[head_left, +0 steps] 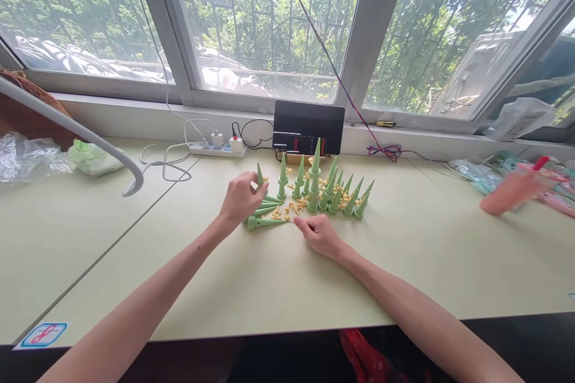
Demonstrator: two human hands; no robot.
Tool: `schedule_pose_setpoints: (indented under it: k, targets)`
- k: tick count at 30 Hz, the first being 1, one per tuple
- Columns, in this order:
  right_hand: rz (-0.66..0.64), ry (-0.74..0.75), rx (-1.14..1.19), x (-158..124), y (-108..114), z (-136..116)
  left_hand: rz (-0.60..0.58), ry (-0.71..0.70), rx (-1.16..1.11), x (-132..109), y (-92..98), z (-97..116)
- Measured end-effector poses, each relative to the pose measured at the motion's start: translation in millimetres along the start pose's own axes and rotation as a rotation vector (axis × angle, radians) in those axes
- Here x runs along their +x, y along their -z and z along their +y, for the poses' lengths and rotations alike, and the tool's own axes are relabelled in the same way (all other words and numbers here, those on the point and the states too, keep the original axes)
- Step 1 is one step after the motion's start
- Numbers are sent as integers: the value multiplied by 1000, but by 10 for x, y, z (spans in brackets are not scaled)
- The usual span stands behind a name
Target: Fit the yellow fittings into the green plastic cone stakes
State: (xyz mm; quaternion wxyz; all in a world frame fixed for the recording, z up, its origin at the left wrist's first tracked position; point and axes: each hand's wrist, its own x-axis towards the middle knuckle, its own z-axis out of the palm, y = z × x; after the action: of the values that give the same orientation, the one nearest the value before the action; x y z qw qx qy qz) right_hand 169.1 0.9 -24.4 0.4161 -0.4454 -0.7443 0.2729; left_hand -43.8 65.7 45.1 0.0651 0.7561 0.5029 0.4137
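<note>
My left hand (pixel 244 196) is closed on a green cone (pixel 260 175), held with its tip up at the left end of a group of green cones. My right hand (pixel 320 234) is closed near the small yellow pieces (pixel 294 208); its thumb and finger pinch something small and yellowish at their tips. Several green cones (pixel 335 192) stand upright on the right of the group, one taller (pixel 315 164) than the rest. Below my left hand, more cones (pixel 265 223) lie on their sides, pointing right.
Behind the cones a dark tablet (pixel 308 125) leans near the window sill. A white power strip (pixel 218 149) with cables is at the back left. A pink drink cup (pixel 516 190) tilts at the right. A white curved bar (pixel 72 125) crosses the left.
</note>
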Motion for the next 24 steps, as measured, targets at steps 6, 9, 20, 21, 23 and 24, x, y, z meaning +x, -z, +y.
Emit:
schedule_pose_setpoints:
  k: [6,9,20,21,23,24]
  targets:
    - [-11,8,43,8,-11,36,-126,108,10,411,-198,-342]
    - [-8,12,43,8,-15,46,-162,123,26,464,-320,-432]
    - [-23,26,44,7,-21,35,-297,86,-20,352,-333,-484]
    - [-23,26,45,7,-20,35,-307,86,-30,339,-322,-480]
    - [-28,26,46,6,-17,33,-327,83,-54,313,-297,-476]
    - [-29,22,47,5,-16,31,-334,80,-62,301,-280,-479]
